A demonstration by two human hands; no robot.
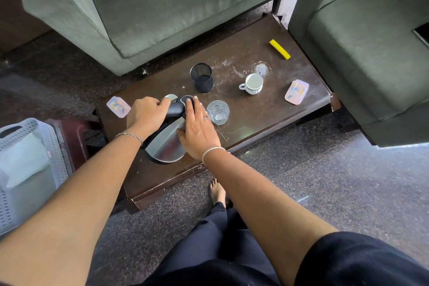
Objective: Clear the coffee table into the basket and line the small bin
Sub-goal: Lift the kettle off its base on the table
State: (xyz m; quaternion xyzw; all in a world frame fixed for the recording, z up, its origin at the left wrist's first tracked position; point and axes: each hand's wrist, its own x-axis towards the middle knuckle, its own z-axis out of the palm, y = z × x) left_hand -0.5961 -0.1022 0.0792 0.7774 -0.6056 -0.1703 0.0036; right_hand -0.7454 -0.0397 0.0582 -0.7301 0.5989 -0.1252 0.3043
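Gripped by left hand (145, 115) at the black handle, right hand (199, 131) flat on its side: steel kettle (166, 144) on coffee table (267, 109), glass (218, 112) just right, basket (30, 169) far left.

Both forearms are bare, each wrist ringed by a thin silver bracelet, the right hand (199, 133) wears a finger ring, and black trousers end above a bare foot (217, 191).

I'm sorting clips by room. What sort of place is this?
Most likely a home living room: green sofas around a low coffee table, holding a teacup, a glass and a kettle.
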